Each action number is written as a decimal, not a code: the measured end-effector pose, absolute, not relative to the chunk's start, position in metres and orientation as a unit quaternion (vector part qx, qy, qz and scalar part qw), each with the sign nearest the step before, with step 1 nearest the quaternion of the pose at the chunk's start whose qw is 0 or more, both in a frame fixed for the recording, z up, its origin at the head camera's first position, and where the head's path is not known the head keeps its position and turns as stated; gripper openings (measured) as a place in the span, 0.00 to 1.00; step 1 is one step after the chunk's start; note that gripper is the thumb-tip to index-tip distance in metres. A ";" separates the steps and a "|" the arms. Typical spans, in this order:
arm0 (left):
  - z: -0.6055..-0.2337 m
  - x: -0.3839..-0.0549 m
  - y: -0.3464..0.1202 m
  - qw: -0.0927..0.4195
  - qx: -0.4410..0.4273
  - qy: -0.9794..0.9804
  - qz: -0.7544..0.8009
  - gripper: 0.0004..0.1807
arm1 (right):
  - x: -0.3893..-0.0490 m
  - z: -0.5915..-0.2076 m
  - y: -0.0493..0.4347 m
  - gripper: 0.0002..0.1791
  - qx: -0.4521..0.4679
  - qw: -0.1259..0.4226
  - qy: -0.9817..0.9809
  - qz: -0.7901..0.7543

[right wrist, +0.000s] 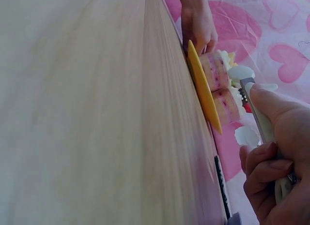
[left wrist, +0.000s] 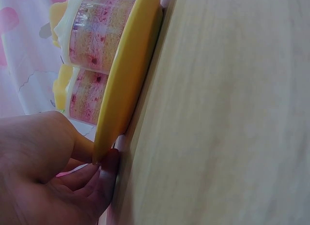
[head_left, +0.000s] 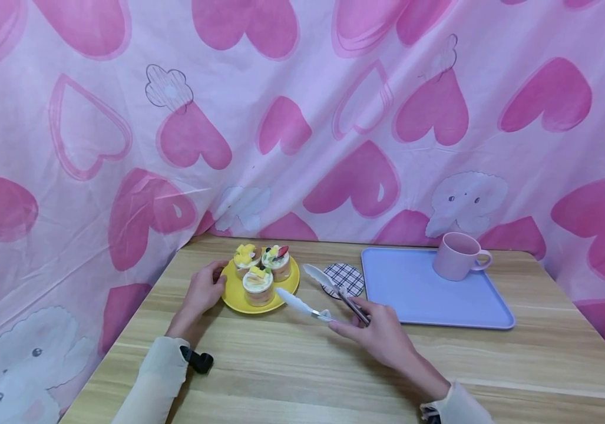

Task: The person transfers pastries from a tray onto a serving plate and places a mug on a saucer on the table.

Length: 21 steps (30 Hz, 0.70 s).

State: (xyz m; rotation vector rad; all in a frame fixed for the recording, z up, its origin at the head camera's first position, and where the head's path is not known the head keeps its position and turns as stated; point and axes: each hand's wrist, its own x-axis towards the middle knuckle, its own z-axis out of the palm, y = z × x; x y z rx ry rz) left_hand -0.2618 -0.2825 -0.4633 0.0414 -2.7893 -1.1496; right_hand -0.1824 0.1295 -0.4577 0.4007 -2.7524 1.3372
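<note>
At the left of the head view, my left hand (head_left: 204, 290) pinches the rim of a round yellow plate (head_left: 235, 299), thumb above and fingertips beneath, as the left wrist view shows. On the plate stand three clear cups of layered cake: one with yellow fruit strips (head_left: 258, 287) in front, one with yellow cubes (head_left: 245, 259) behind left, and one with a strawberry slice (head_left: 278, 265) behind right. My right hand (head_left: 382, 334) grips metal tongs (head_left: 353, 306) with white tips, spread apart with nothing between them. The tips are just right of the plate.
A round checked coaster (head_left: 352, 278) lies behind the tongs. To its right is a lilac-blue tray (head_left: 408, 294), with a pink mug (head_left: 455, 259) on its far right corner. A pink heart-print curtain (head_left: 281, 194) hangs along the table's back edge.
</note>
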 end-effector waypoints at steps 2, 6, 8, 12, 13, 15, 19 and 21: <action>-0.463 -0.262 -0.283 0.063 0.012 -0.923 -0.378 0.25 | -0.182 -0.457 0.132 0.36 0.134 0.036 -0.892 0.431; -0.463 -0.261 -0.284 0.067 0.010 -0.924 -0.378 0.25 | -0.180 -0.457 0.138 0.34 0.132 0.042 -0.891 0.432; -0.463 -0.261 -0.283 0.066 0.011 -0.923 -0.379 0.25 | -0.179 -0.457 0.141 0.35 0.128 0.043 -0.892 0.432; -0.462 -0.260 -0.283 0.067 0.011 -0.923 -0.378 0.25 | -0.177 -0.458 0.148 0.42 0.112 0.043 -0.893 0.434; -0.462 -0.260 -0.283 0.067 0.011 -0.923 -0.379 0.25 | -0.177 -0.458 0.149 0.42 0.110 0.044 -0.893 0.434; -0.462 -0.260 -0.283 0.068 0.012 -0.922 -0.380 0.25 | -0.177 -0.458 0.152 0.42 0.107 0.044 -0.892 0.438; -0.463 -0.260 -0.283 0.067 0.014 -0.923 -0.379 0.25 | -0.176 -0.459 0.156 0.41 0.109 0.051 -0.891 0.438; -0.462 -0.261 -0.282 0.066 0.014 -0.923 -0.379 0.25 | -0.175 -0.459 0.159 0.40 0.110 0.055 -0.892 0.436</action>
